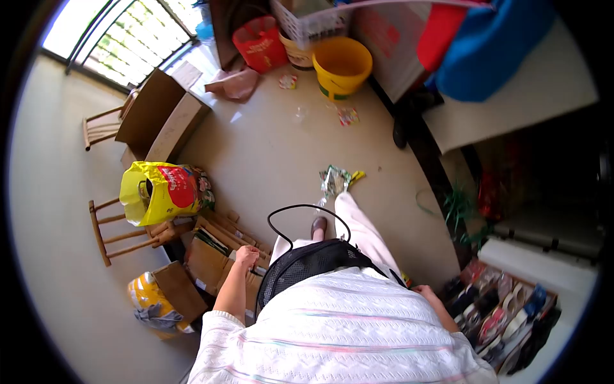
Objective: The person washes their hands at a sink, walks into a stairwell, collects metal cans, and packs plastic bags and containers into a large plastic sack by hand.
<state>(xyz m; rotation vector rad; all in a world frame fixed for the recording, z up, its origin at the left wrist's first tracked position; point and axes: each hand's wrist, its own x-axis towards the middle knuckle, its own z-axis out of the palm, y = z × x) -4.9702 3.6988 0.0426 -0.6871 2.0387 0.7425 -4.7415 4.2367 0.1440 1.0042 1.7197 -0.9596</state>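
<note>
A black, loop-handled mesh bag [300, 265] is lying crosswise at the wearer's waist; the nearer left hand [247, 256] is hanging, fingers curled in, just left of it; the right hand [427, 294], grip unclear, rightward.

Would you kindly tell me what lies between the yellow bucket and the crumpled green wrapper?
In the head view, a small colourful packet lies on the floor, nearer the bucket.

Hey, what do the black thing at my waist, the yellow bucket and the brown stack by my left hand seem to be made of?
Black thing: likely synthetic mesh, matte, judging by its fine netted surface. Yellow bucket: probably plastic, slight sheen, smooth evenly coloured wall. Brown stack: apparently cardboard, dull, in flat sheets.
</note>
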